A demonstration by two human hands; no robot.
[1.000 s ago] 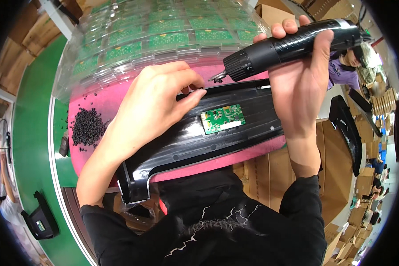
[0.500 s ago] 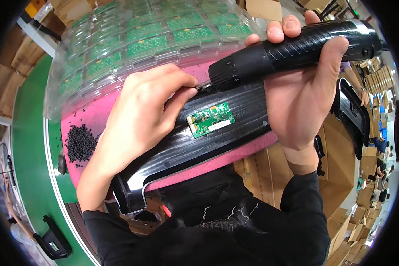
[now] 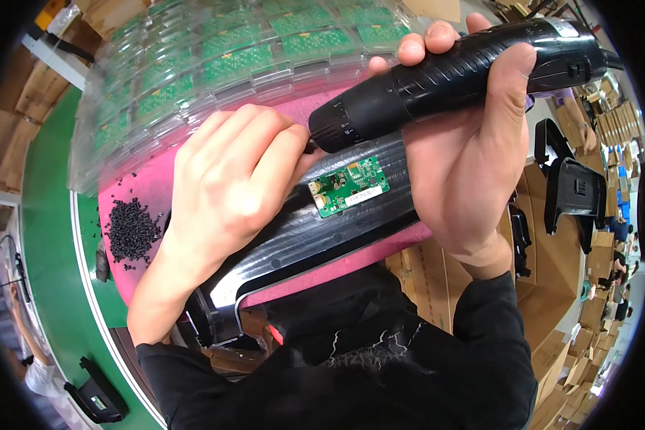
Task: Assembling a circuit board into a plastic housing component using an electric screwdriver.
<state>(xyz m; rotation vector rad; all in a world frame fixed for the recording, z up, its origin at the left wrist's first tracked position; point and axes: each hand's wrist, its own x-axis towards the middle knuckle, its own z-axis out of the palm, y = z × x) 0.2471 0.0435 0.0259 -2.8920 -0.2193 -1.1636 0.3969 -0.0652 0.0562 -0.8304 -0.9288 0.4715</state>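
Note:
My right hand [image 3: 466, 165] is wrapped round a black electric screwdriver [image 3: 437, 89], held almost level and pointing left. At its nose my left hand [image 3: 229, 179] is closed in a pinch, its fingertips by the driver's bit end. Whatever lies in that pinch is mostly hidden behind the fingers. Below the driver a green circuit board [image 3: 351, 188] with a white label lies on a long, curved black plastic housing [image 3: 294, 247]. The housing rests on a pink foam mat [image 3: 154, 175].
Small black screws [image 3: 131, 229] are heaped on the mat's left. Clear plastic trays of green boards [image 3: 236, 64] stand behind it. Cardboard boxes [image 3: 552, 265] and another black housing [image 3: 577, 190] are at the right. A black part [image 3: 97, 394] lies at lower left.
The screwdriver and my right hand have shifted left and slightly up. My left hand has turned, covering the metal bit that showed before. At the far left, a person has come partly into view.

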